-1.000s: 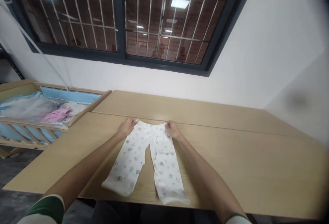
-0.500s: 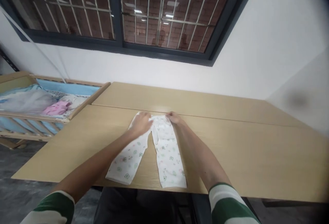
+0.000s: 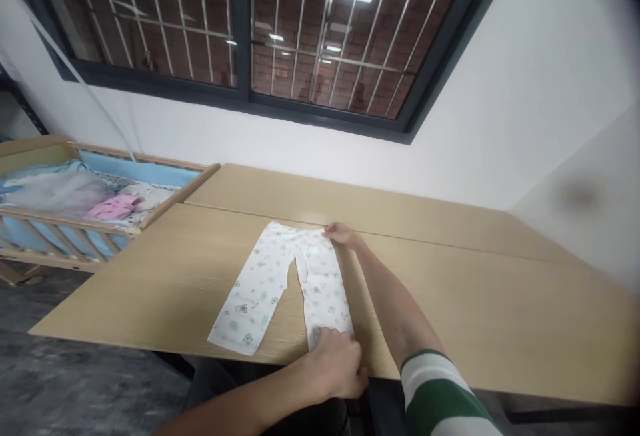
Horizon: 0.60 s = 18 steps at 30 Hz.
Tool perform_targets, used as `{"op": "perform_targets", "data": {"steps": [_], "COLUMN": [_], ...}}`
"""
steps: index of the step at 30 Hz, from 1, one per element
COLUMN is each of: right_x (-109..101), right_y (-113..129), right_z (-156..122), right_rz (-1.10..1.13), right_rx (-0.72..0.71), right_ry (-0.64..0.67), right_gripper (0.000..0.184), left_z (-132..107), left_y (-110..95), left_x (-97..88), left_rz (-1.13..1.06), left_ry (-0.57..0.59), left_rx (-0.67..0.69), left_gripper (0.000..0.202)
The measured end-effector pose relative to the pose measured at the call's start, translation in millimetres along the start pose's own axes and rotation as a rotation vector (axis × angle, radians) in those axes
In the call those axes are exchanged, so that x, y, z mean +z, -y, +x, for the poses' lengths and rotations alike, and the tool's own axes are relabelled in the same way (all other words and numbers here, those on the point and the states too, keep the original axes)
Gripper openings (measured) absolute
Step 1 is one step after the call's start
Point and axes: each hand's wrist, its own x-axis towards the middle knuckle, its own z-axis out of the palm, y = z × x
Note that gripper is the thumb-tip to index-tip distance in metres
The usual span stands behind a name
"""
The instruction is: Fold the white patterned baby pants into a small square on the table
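A small pair of white baby trousers [image 3: 270,283] with a green print lies flat on the wooden table [image 3: 450,296], waistband away from me, legs toward me. My right hand [image 3: 338,233] rests on the right corner of the waistband, fingers curled and pinching the cloth. My left hand [image 3: 336,369] is at the table's near edge, fingers closed over the cuff of the right trouser leg. The left leg lies untouched, spread to the left.
A wooden baby cot [image 3: 75,223] with blue lining and pink and white clothes stands left of the table. A white wall and a barred window [image 3: 250,36] are behind. The table extends far to the right.
My left hand has left the waistband and come down to the cuff of the right leg at the near edge. My right hand has stayed on the waistband corner.
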Motion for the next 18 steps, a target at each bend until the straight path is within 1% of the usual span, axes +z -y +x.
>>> {"op": "perform_targets", "data": {"steps": [4, 9, 11, 13, 14, 17, 18], "right_x": [1, 1, 1, 0, 1, 7, 11], "right_y": [3, 11, 17, 27, 34, 58, 67], "right_z": [-5, -7, -5, -2, 0, 5, 7], "right_rz": [0.016, -0.004, -0.015, -0.022, -0.024, -0.029, -0.033], "right_rx": [-0.007, -0.001, 0.004, -0.003, -0.012, -0.044, -0.049], "right_ry": [-0.015, -0.027, -0.028, -0.023, -0.019, -0.007, -0.008], "right_gripper": [0.019, 0.019, 0.019, 0.021, 0.022, 0.027, 0.029], "left_z": [3, 4, 0, -9, -15, -40, -52], "left_y": [8, 7, 6, 8, 10, 24, 30], "left_x": [-1.5, -10.0, -17.0, -24.8, -28.6, -39.6, -43.4], "left_rz": [-0.123, -0.146, -0.200, -0.323, -0.419, -0.743, -0.827], "left_ry": [-0.094, -0.060, -0.096, -0.135, -0.133, -0.098, -0.110], "left_rx": [0.020, 0.048, 0.049, 0.018, -0.006, -0.067, -0.075], "left_gripper": [0.046, 0.025, 0.021, 0.026, 0.028, 0.024, 0.022]}}
